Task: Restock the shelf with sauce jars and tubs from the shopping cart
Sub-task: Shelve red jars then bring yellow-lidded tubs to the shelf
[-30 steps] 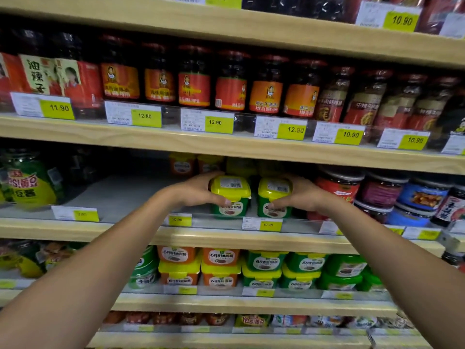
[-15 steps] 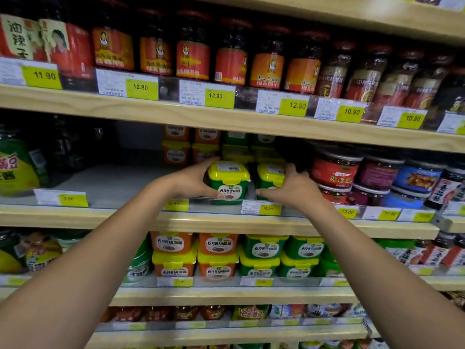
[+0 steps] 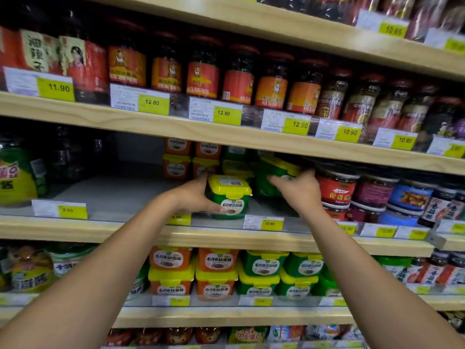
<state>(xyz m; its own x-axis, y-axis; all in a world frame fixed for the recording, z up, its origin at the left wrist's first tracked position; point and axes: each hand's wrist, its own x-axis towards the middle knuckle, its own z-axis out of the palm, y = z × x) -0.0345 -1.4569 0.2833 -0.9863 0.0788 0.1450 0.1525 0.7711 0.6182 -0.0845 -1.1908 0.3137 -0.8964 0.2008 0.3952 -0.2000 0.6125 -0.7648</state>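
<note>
A green sauce tub with a yellow lid (image 3: 229, 196) stands at the front of the middle shelf (image 3: 141, 230). My left hand (image 3: 195, 195) grips its left side, thumb across its front. A second green tub (image 3: 273, 176) is tilted and lifted deeper into the shelf, blurred by motion. My right hand (image 3: 298, 188) holds that tub from the right. Behind them stand stacked orange tubs (image 3: 176, 167) and green tubs (image 3: 236, 170) at the back of the shelf.
Red and blue lidded jars (image 3: 337, 190) crowd the shelf right of my right hand. A bare stretch of shelf lies left of the tubs, with a green-labelled jar (image 3: 17, 172) at far left. Chili sauce jars (image 3: 203, 76) fill the shelf above; more tubs (image 3: 216, 273) sit below.
My right hand has lifted its green tub, tilted it and pushed it further back into the shelf. The left tub has stayed at the shelf front in my left hand. The view has shifted.
</note>
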